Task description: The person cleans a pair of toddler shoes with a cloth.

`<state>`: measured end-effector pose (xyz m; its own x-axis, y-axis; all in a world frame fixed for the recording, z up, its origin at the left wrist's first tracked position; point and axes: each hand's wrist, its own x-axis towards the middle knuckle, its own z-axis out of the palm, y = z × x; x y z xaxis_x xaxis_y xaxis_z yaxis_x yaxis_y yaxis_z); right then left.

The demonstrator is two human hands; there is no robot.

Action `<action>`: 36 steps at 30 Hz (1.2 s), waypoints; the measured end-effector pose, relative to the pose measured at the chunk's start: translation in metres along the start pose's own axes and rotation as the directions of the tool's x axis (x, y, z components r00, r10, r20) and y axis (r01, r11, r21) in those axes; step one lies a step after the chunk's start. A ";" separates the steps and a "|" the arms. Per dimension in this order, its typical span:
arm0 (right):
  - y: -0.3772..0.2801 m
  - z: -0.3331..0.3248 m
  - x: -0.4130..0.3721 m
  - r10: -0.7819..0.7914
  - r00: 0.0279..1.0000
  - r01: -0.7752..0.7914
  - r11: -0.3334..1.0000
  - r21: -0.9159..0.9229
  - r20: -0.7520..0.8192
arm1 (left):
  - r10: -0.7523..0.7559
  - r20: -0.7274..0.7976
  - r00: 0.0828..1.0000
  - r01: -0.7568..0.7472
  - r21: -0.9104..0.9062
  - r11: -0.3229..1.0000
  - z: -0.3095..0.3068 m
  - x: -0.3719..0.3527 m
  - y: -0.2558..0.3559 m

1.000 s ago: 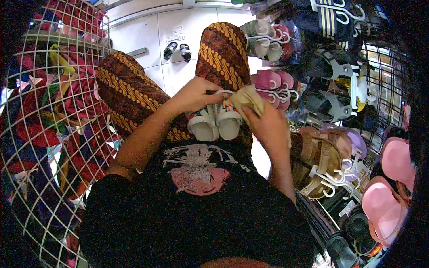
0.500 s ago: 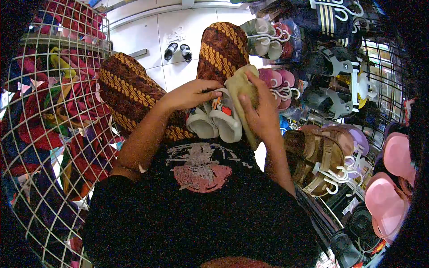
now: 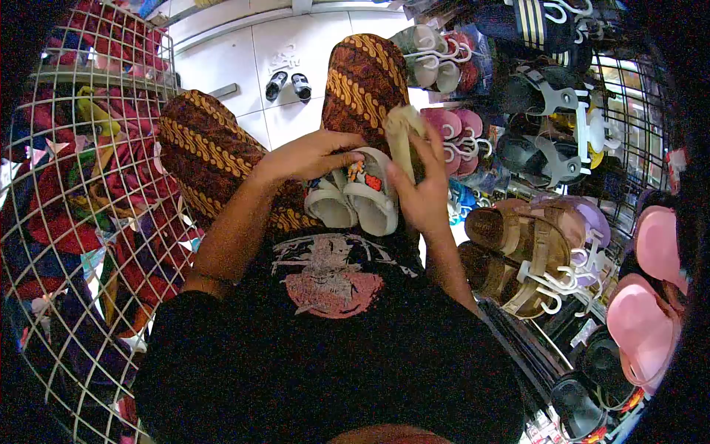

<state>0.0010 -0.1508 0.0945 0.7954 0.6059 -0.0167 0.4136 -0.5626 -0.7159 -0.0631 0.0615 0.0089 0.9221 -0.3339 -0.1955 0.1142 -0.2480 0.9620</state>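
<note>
A pair of small grey sandals (image 3: 367, 203) with colourful designs on the straps rests on my lap, heels toward me. My left hand (image 3: 314, 157) grips the pair at the toe end, its fingers curled over the front. In my right hand (image 3: 421, 189) is a yellowish cloth (image 3: 403, 137), bunched between thumb and fingers just beside the right-hand sandal. Some of the cloth hides behind the fingers. Brown patterned fabric (image 3: 362, 81) covers my knees.
A wire mesh rack (image 3: 89, 185) full of colourful items stands at my left. Several sandals on white hangers, such as a brown pair (image 3: 510, 233) and pink ones (image 3: 640, 318), crowd my right. Small black-and-white sandals (image 3: 276, 86) lie on the tiled floor (image 3: 222, 63).
The cloth has gone from spread along the right-hand sandal's side to bunched up higher, as my right hand shifted slightly. My left hand keeps its hold on the sandals.
</note>
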 end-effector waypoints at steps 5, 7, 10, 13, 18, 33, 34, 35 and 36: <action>0.004 -0.018 -0.005 -0.073 0.981 0.056 0.994 0.096 0.182 | 0.059 -0.052 0.997 -0.063 -0.078 0.995 0.005 -0.003 -0.002; 0.017 -0.022 -0.022 -0.179 0.964 0.173 0.984 0.045 0.198 | -0.005 -0.032 0.999 0.004 -0.054 0.999 0.002 -0.003 -0.003; 0.010 -0.020 -0.033 -0.168 0.977 0.166 0.986 0.027 0.132 | -0.005 0.006 1.000 0.005 -0.018 1.000 -0.002 -0.005 0.008; -0.001 -0.006 -0.001 -0.114 0.993 0.114 0.993 -0.020 -0.009 | 0.063 0.038 0.997 -0.064 0.025 0.998 0.002 -0.003 -0.003; 0.009 -0.010 -0.007 -0.107 0.987 0.109 0.994 -0.006 0.116 | -0.023 0.007 1.000 0.023 -0.013 1.000 0.005 -0.006 0.002; 0.023 -0.004 -0.007 -0.123 0.986 0.110 0.988 0.109 0.116 | -0.018 0.031 0.999 0.019 -0.020 1.000 0.002 -0.006 -0.002; 0.025 -0.011 -0.018 -0.076 0.985 0.050 0.986 0.161 0.158 | -0.050 0.034 0.998 0.051 -0.035 0.998 0.001 -0.007 0.001; 0.027 -0.014 -0.024 -0.095 0.985 0.070 0.984 0.163 0.147 | -0.078 0.039 0.996 0.080 -0.053 0.995 0.000 -0.006 0.003; 0.028 -0.018 -0.028 -0.111 0.984 0.088 0.983 0.161 0.137 | -0.033 0.030 0.999 0.035 -0.040 0.999 -0.001 -0.004 0.000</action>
<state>-0.0017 -0.1929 0.0874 0.6767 0.7356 -0.0324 0.4055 -0.4091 -0.8175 -0.0664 0.0632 0.0098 0.9063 -0.3526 -0.2332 0.1607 -0.2228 0.9615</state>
